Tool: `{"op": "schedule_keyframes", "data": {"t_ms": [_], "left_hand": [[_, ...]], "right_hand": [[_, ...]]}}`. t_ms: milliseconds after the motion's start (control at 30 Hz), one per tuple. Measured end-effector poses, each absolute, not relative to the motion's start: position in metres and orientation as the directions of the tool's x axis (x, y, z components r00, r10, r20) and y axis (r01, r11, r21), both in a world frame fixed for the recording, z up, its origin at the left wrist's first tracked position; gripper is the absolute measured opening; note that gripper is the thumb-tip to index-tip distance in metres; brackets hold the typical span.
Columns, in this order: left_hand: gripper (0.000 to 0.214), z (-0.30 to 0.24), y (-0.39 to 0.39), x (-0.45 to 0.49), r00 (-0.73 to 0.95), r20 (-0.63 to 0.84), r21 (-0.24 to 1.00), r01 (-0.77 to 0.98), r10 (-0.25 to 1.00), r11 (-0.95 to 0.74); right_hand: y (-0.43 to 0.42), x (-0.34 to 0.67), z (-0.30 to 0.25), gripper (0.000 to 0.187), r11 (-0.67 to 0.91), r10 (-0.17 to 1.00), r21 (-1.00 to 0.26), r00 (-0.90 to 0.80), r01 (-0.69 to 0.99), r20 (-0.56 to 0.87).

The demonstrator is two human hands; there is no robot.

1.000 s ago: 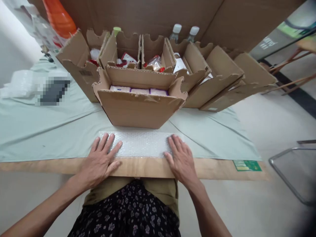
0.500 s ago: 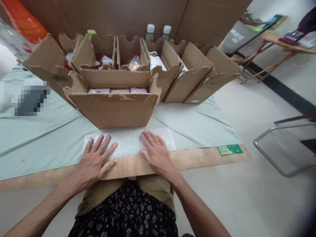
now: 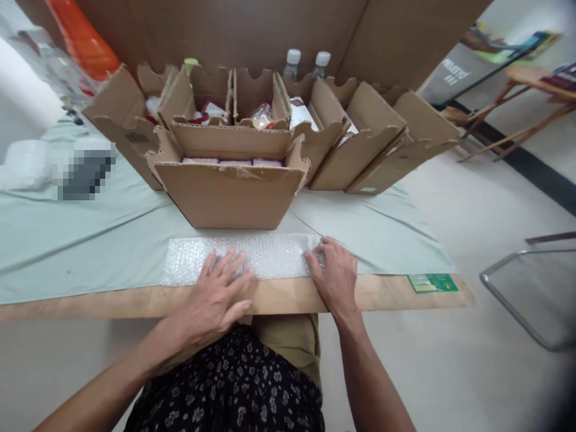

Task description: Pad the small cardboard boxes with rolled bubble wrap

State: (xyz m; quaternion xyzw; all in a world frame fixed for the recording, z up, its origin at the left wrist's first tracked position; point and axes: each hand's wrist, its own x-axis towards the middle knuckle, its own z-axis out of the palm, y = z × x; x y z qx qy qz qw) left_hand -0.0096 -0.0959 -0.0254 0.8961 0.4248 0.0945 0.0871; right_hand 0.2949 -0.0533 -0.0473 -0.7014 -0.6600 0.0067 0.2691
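Note:
A strip of clear bubble wrap lies flat along the front of the table, over the cloth and close to the wooden edge. My left hand rests on it left of the middle, palm down with its fingers spread. At the strip's right end, my right hand curls thumb and fingers around the edge of the wrap. Just behind the strip stands an open cardboard box, with several purple-edged packets showing inside it.
Behind, a row of open cardboard bins holds packets and cartons. Two white-capped bottles and an orange bottle rise at the back. A white bundle lies at the left. A green label sits on the board.
My right hand has slid right to the end of the bubble wrap and curled its fingers there. My left hand has moved right along the strip. The view has shifted slightly.

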Motion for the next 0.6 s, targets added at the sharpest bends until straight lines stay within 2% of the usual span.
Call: {"op": "schedule_keyframes", "data": {"t_ms": [100, 200, 267, 333, 400, 433, 500, 533, 600], "left_hand": [[0.056, -0.024, -0.094, 0.006, 0.630, -0.005, 0.314, 0.738, 0.776, -0.597], [0.052, -0.019, -0.092, 0.004, 0.599, -0.010, 0.465, 0.712, 0.801, -0.526], [0.049, -0.013, -0.093, 0.000, 0.533, 0.034, 0.631, 0.645, 0.845, -0.432], [0.049, -0.008, -0.094, -0.004, 0.415, 0.061, 0.821, 0.496, 0.908, -0.282], [0.056, -0.005, -0.094, -0.009, 0.295, 0.029, 0.966, 0.239, 0.955, -0.103], [0.062, -0.005, -0.093, -0.012, 0.252, -0.008, 0.995, 0.100, 0.968, -0.018], [0.073, -0.007, -0.090, -0.020, 0.182, -0.091, 0.988, -0.110, 0.979, 0.112], [0.075, -0.009, -0.088, -0.024, 0.143, -0.125, 0.976, -0.159, 0.982, 0.148], [0.075, -0.013, -0.083, -0.033, 0.058, -0.168, 0.978, -0.115, 0.984, 0.174]], "right_hand": [[-0.052, 0.298, -0.040, 0.021, 0.001, 0.937, -0.615, 0.214, 0.788, 0.276], [-0.057, 0.297, -0.023, 0.025, -0.012, 0.951, -0.844, 0.266, 0.537, 0.156], [-0.062, 0.285, -0.007, 0.028, 0.016, 0.953, -0.916, 0.272, 0.401, 0.136], [-0.069, 0.263, 0.010, 0.027, 0.095, 0.939, -0.920, 0.273, 0.381, 0.210], [-0.076, 0.233, 0.026, 0.023, 0.227, 0.933, -0.878, 0.165, 0.422, 0.320], [-0.079, 0.219, 0.031, 0.026, 0.301, 0.935, -0.855, 0.046, 0.423, 0.352], [-0.082, 0.194, 0.038, 0.043, 0.415, 0.905, -0.834, -0.255, 0.364, 0.339], [-0.082, 0.185, 0.038, 0.053, 0.437, 0.875, -0.840, -0.368, 0.322, 0.314], [-0.079, 0.177, 0.035, 0.058, 0.429, 0.856, -0.860, -0.428, 0.275, 0.290]]}}
